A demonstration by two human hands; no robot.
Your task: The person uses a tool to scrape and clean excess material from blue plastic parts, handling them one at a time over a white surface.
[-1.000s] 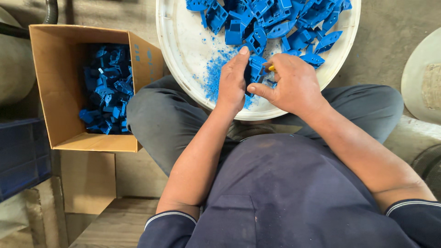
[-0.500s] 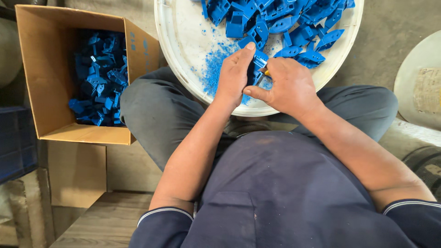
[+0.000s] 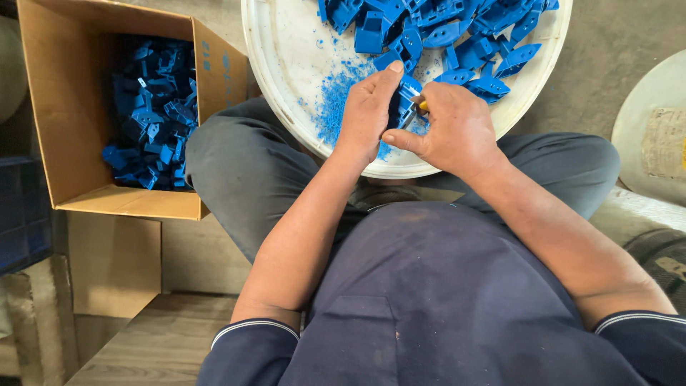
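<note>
My left hand (image 3: 368, 114) grips a small blue moulded plastic part (image 3: 404, 104) over the round white tray (image 3: 286, 64); my right hand (image 3: 457, 129) pinches a yellow-handled blade (image 3: 421, 106) against it. Cardboard box (image 3: 214, 71) partly filled, heap of blue pieces (image 3: 443, 28) left.

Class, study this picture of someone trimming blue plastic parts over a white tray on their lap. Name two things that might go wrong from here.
1. The right hand seems to work a small yellow-handled tool close against the left hand gripping the blue part; a slip might nick a finger.
2. The white tray rests on the knees, overhanging both sides; a leg shift might tip the loose blue parts and shavings onto the floor.
</note>
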